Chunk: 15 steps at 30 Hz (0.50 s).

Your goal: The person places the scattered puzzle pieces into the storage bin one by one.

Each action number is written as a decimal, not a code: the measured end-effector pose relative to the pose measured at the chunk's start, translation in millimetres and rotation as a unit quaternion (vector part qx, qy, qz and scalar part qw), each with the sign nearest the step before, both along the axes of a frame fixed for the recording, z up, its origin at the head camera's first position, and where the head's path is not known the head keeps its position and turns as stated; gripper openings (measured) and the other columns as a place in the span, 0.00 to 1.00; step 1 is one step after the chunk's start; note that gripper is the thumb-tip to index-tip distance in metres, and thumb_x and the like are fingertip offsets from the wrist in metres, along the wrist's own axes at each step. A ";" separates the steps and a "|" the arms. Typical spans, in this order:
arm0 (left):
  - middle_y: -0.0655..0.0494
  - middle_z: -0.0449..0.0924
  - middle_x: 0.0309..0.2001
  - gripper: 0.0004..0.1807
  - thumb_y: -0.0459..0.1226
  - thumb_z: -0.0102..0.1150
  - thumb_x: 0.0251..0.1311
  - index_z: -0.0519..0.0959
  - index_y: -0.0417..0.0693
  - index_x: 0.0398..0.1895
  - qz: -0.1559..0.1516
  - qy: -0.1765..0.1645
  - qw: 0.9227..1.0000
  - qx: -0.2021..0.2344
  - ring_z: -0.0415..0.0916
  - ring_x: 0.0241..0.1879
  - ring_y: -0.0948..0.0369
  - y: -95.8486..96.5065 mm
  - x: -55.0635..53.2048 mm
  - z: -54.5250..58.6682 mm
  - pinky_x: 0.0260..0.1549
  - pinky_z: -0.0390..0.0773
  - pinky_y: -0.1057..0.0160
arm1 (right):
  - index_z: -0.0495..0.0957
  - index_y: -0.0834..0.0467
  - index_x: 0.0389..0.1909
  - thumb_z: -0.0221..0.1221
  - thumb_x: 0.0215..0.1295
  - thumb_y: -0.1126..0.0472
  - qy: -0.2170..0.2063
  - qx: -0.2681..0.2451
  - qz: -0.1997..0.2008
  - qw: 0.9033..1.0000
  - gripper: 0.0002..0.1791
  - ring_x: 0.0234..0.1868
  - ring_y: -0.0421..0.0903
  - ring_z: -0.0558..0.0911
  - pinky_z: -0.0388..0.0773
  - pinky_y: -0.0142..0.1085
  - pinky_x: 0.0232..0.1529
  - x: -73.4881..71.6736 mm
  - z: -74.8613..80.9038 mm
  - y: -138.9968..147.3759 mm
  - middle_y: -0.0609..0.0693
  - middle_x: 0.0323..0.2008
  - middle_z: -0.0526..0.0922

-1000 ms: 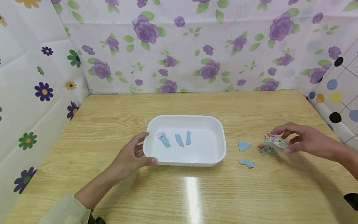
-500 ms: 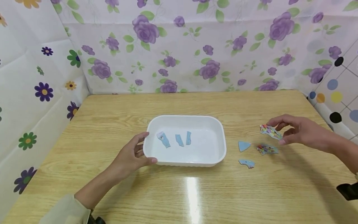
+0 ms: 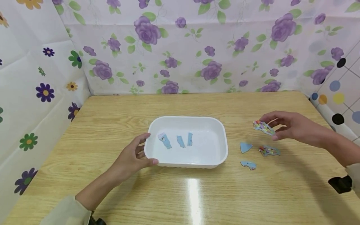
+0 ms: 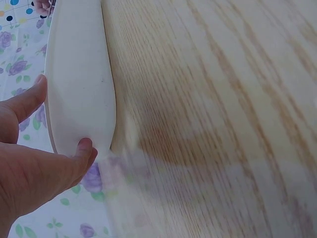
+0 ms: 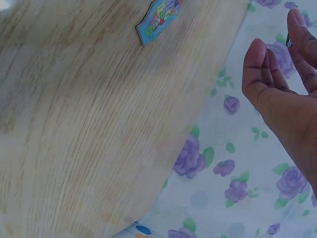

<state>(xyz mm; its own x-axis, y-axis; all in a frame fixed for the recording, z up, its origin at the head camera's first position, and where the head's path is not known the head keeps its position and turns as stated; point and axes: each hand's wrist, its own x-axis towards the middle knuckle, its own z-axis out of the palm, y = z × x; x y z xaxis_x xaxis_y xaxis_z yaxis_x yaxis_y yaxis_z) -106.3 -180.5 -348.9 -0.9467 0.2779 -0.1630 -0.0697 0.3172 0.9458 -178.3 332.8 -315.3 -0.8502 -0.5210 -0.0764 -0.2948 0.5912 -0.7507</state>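
While a strip of wooden table (image 3: 118, 112) separates the white plastic tray (image 3: 208, 150) from three loose puzzle pieces (image 3: 268, 151), the right hand (image 3: 291, 126), fingers bent, pinches a multicoloured puzzle piece (image 3: 263, 127) against its thumb, above the table. The left hand (image 3: 133, 159) grips the tray's left end with fingers and thumb. The right-wrist view catches only a thin edge of the held piece.

**A Screened Indoor Working Corner**

Whether home or workshop, I cannot tell. The wood-grain table (image 3: 118, 109) is enclosed on three sides by a rose-printed sheet (image 3: 191, 47) at twelve o'clock, a daisy-printed sheet (image 3: 25, 115) at nine, and a dotted sheet (image 3: 347, 87) at three.
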 end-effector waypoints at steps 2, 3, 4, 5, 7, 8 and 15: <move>0.44 0.57 0.69 0.53 0.37 0.74 0.49 0.50 0.47 0.75 0.000 0.000 1.000 -0.001 0.67 0.63 0.45 0.0 0.1 0.1 0.51 0.79 0.62 | 0.68 0.54 0.64 0.64 0.62 0.64 -0.001 -0.006 0.005 1.000 0.29 0.51 0.36 0.75 0.81 0.33 0.41 -2.2 -0.1 -2.2 0.45 0.58 0.73; 0.44 0.57 0.69 0.53 0.37 0.74 0.49 0.50 0.47 0.75 0.000 0.000 1.000 0.000 0.67 0.63 0.45 0.0 0.1 0.0 0.51 0.79 0.62 | 0.68 0.54 0.64 0.63 0.62 0.64 0.001 -0.008 0.008 1.000 0.29 0.51 0.36 0.76 0.81 0.33 0.41 -3.3 0.2 -3.7 0.46 0.58 0.73; 0.44 0.57 0.70 0.53 0.37 0.74 0.49 0.50 0.47 0.75 0.000 0.000 1.000 -0.001 0.67 0.63 0.45 0.0 0.2 0.0 0.51 0.79 0.62 | 0.68 0.54 0.65 0.63 0.63 0.64 0.002 -0.009 0.008 1.000 0.29 0.51 0.37 0.76 0.81 0.33 0.41 -4.5 0.9 -5.3 0.46 0.57 0.73; 0.44 0.57 0.70 0.53 0.37 0.74 0.49 0.50 0.47 0.75 0.000 0.000 1.000 0.000 0.67 0.63 0.45 -0.1 0.2 -0.1 0.51 0.79 0.61 | 0.68 0.54 0.65 0.63 0.63 0.64 0.002 -0.010 0.005 1.000 0.29 0.51 0.37 0.76 0.81 0.33 0.41 -5.4 1.9 -7.3 0.47 0.57 0.73; 0.44 0.57 0.69 0.53 0.37 0.74 0.49 0.50 0.47 0.75 -0.001 0.001 1.000 0.000 0.68 0.63 0.45 -0.1 0.0 -0.3 0.51 0.79 0.61 | 0.68 0.52 0.65 0.63 0.63 0.64 0.005 -0.008 -0.006 1.000 0.29 0.51 0.38 0.76 0.81 0.33 0.41 -7.2 4.2 -12.4 0.47 0.57 0.74; 0.44 0.57 0.69 0.53 0.37 0.74 0.49 0.50 0.47 0.75 -0.001 0.001 1.000 0.001 0.68 0.63 0.45 -0.1 0.0 -0.4 0.51 0.79 0.61 | 0.68 0.51 0.65 0.63 0.62 0.64 0.004 -0.007 -0.013 1.000 0.29 0.51 0.38 0.76 0.81 0.33 0.41 -8.0 5.8 -15.5 0.47 0.57 0.74; 0.45 0.57 0.69 0.53 0.37 0.74 0.49 0.50 0.47 0.75 0.000 0.003 1.000 0.001 0.68 0.63 0.45 -0.3 -0.1 -0.9 0.51 0.79 0.62 | 0.69 0.49 0.64 0.64 0.61 0.64 -0.010 -0.023 -0.041 0.999 0.30 0.52 0.39 0.76 0.81 0.34 0.43 -12.6 18.0 -40.6 0.48 0.58 0.74</move>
<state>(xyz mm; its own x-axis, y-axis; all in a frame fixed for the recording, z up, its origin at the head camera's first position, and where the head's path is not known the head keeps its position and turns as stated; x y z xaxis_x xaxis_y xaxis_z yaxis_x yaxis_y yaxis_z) -106.4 -180.8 -349.9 -0.9473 0.2787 -0.1578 -0.0647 0.3159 0.9466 -190.9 292.2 -297.3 -0.8885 -0.4534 -0.0713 -0.2319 0.5777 -0.7826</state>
